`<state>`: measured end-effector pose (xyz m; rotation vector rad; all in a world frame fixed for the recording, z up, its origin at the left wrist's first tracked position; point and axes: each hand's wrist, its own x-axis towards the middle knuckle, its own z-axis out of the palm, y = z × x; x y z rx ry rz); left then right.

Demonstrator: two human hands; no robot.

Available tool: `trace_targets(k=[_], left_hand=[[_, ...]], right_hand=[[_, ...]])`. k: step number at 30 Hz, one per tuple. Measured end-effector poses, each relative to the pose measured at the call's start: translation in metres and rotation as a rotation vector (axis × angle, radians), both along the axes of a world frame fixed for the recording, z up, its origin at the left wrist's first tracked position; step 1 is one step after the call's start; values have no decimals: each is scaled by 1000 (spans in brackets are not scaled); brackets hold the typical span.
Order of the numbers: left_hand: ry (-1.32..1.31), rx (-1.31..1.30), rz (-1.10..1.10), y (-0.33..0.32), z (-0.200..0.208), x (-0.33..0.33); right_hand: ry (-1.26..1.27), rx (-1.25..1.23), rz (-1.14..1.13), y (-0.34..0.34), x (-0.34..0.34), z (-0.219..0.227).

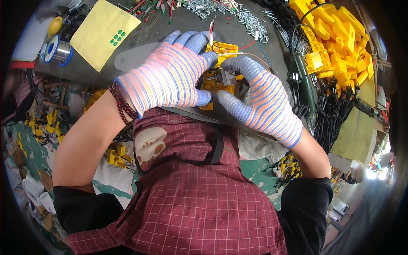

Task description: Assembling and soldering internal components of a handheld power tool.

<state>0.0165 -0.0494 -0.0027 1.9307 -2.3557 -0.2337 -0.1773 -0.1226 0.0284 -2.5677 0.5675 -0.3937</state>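
A yellow plastic housing point(208, 80) with a metal block point(224, 78) in it lies on the dark worktop, between my gloved hands. My left hand point(170, 74) has its thumb and index finger closed against the housing's left side, its other fingers stretched flat. My right hand point(265, 100) curls round the right side, thumb near the lower edge and index finger near the top. Thin red and white wires point(211, 36) rise from the far end beside my left fingertips. Behind it shows a second yellow plastic piece point(225, 48), crossed by wires. Fingers hide parts of the housing.
Loose screws point(250, 25) and wires with connectors point(159, 7) lie at the back. A yellow sheet point(104, 34) and a solder spool point(58, 50) are on the left. To the right are a dark green tool point(302, 83), piled yellow parts point(340, 38) and black cables point(335, 110).
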Motion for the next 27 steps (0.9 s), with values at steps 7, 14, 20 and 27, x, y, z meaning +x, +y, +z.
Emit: trace_targets(k=[7, 14, 20, 27], left_hand=[[144, -37, -21, -1, -3, 3], [141, -167, 106, 3, -13, -9], [166, -155, 97, 1, -14, -10], [170, -181, 70, 2, -17, -7]], right_hand=[[-42, 437, -242, -7, 5, -10], [-116, 355, -195, -2, 1, -16], [-36, 289, -150, -11, 0, -2], [107, 388, -44, -38, -13, 17]])
